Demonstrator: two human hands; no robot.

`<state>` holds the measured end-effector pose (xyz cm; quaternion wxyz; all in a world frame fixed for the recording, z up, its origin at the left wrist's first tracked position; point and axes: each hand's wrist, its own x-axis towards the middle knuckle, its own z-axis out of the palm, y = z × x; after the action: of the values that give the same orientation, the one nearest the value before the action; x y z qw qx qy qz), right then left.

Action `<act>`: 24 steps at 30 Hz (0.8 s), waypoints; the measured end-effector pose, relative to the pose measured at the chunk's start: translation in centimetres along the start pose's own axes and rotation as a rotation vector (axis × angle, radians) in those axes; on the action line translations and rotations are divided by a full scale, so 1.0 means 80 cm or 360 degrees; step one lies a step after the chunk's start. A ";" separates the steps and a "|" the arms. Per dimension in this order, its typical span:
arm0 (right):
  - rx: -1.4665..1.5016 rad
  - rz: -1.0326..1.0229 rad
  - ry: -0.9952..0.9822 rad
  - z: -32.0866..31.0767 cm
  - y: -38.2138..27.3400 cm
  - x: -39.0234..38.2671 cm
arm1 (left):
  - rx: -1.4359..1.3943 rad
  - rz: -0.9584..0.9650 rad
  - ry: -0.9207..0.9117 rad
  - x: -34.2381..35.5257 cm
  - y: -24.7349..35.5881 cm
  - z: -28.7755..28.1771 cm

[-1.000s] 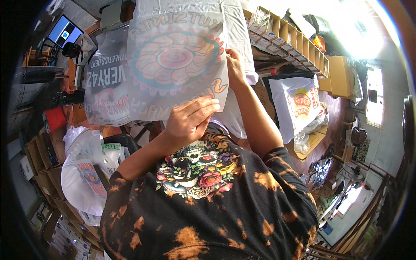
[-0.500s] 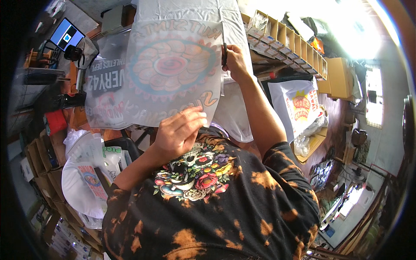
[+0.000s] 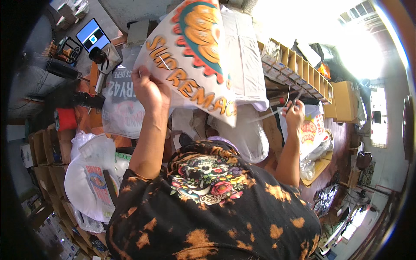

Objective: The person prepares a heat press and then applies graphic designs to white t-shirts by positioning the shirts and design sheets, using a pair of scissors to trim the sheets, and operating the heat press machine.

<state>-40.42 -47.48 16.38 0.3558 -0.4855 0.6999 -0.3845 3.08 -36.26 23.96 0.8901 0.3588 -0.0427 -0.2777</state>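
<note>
My left hand [image 3: 152, 90] is closed on the edge of a printed transfer film sheet [image 3: 197, 65], which is lifted and tilted, its orange and teal design facing me. The film's top runs out of view. Away to the right, my right hand [image 3: 294, 115] is closed around scissors [image 3: 297, 96], partly hidden by the fingers. A thin pale strip [image 3: 265, 116] stretches from near that hand toward the film; I cannot tell what holds it. Under the raised film lies another clear printed sheet [image 3: 125, 110], and white cloth [image 3: 247, 56] covers the table.
A row of wooden compartments [image 3: 299, 65] stands at the back right. Printed white fabric [image 3: 310, 125] and crumpled plastic lie at the right. To the left are a lit screen [image 3: 93, 37], a white round bin [image 3: 84, 182] holding printed scraps, and cardboard boxes [image 3: 54, 151].
The film has been lifted and turned over, showing its coloured face. My left hand has moved up and left to its edge. My right hand with the scissors has swung right, away from the film.
</note>
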 end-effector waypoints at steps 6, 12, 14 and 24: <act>0.0149 0.0020 0.0081 0.003 -0.005 -0.055 | -0.0276 -0.0374 0.0313 0.025 -0.090 -0.108; 0.0265 -0.0373 -0.0384 0.095 -0.064 -0.117 | 0.0609 -0.0544 -0.0078 -0.049 -0.075 -0.106; 0.0302 -0.0328 -0.0737 0.140 -0.105 -0.167 | 0.1326 0.0166 -0.0344 -0.061 -0.035 -0.097; -0.0179 -0.1088 -0.0941 0.211 -0.110 -0.147 | 0.1591 0.0313 -0.0108 -0.015 0.086 -0.181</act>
<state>-18.91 -41.61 17.98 0.3660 -0.7963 0.3876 -0.2861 9.24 -22.70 17.93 0.6297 0.7258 -0.2329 -0.1497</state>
